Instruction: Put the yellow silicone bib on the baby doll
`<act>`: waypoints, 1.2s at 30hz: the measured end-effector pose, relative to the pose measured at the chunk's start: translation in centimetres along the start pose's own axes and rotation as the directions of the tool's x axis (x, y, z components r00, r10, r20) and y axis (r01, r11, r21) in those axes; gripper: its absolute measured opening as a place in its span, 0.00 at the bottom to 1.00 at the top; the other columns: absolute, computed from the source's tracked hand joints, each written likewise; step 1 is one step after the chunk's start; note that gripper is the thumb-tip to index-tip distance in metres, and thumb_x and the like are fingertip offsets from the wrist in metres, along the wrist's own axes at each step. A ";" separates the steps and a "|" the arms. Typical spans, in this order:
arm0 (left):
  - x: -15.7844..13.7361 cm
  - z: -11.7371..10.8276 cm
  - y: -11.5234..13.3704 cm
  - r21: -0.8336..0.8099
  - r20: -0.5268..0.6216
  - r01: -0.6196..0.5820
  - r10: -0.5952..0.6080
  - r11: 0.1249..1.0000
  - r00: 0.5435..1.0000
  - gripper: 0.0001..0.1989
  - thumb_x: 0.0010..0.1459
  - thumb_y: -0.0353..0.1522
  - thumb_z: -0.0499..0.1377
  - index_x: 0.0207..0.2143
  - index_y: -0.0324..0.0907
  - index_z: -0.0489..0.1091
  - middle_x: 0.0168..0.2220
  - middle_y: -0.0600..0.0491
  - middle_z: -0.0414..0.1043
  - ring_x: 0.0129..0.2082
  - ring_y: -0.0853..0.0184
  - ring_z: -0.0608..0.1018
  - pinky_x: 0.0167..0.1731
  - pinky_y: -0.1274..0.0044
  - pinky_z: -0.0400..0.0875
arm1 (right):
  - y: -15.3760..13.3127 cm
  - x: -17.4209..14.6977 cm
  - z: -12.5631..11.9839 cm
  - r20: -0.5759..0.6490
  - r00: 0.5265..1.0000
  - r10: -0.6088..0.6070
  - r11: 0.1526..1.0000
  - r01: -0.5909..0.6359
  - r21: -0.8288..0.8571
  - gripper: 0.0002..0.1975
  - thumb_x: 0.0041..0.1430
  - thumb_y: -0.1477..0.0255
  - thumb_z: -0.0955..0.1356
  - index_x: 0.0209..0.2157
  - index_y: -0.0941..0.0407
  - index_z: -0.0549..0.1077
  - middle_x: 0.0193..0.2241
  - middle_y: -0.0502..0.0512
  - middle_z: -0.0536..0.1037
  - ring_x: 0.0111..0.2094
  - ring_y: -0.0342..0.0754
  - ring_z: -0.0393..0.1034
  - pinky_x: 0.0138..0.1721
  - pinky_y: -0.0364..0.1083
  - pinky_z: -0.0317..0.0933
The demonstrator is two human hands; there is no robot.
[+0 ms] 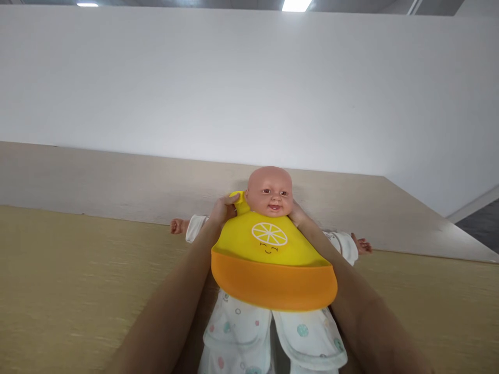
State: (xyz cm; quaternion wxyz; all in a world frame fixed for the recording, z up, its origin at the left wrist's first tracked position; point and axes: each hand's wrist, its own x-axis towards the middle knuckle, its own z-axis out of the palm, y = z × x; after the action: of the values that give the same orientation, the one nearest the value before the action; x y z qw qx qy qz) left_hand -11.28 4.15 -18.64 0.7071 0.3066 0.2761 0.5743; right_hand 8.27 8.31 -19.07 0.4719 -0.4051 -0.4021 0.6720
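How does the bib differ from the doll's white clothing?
Color: the bib is yellow with an orange lower pocket; the clothing is white with small colored prints.
Print: the bib carries one citrus slice above a smiling face; the clothing's prints are scattered.
Layer: the bib lies on top over the chest; the clothing shows below it and at the sleeves.
Shared: both are on the doll.

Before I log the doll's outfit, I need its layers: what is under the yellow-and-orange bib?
Under the bib is the doll. Patterned white clothing shows below the orange pocket, white sleeves at the sides. The chest, and whatever covers it, is hidden.
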 end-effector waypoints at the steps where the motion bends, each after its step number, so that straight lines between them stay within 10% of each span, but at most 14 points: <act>1: -0.1 0.1 0.1 -0.016 0.022 0.014 -0.013 1.000 1.000 0.16 0.44 0.32 0.62 0.38 0.35 0.72 0.33 0.46 0.76 0.40 0.54 0.77 0.42 0.67 0.69 | 0.1 0.1 -0.1 0.001 1.000 -0.002 1.000 0.002 -0.010 0.09 0.37 0.68 0.70 0.26 0.54 0.71 0.26 0.53 0.78 0.42 0.57 0.71 0.44 0.54 0.65; 24: -0.8 0.4 0.5 -0.076 0.080 0.007 -0.001 0.997 0.997 0.08 0.45 0.30 0.58 0.30 0.38 0.74 0.29 0.48 0.76 0.43 0.53 0.76 0.45 0.62 0.68 | -0.5 -0.3 0.2 -0.005 0.997 0.077 0.996 -0.077 -0.053 0.10 0.34 0.70 0.70 0.25 0.55 0.72 0.27 0.55 0.78 0.41 0.59 0.71 0.41 0.54 0.66; 36: -0.3 0.9 1.1 0.026 -0.060 0.079 -0.078 0.997 0.995 0.08 0.48 0.33 0.58 0.30 0.38 0.71 0.24 0.50 0.73 0.25 0.64 0.76 0.29 0.73 0.70 | -0.2 -0.2 -0.1 0.040 0.997 0.067 0.997 -0.065 -0.046 0.09 0.37 0.66 0.69 0.25 0.52 0.71 0.26 0.53 0.78 0.41 0.56 0.71 0.46 0.52 0.64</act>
State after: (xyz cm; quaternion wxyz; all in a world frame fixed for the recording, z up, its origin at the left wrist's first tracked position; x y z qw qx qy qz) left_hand -11.44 3.88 -17.21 0.7163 0.2883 0.3167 0.5509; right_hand 8.49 8.21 -18.95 0.4319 -0.4146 -0.4129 0.6863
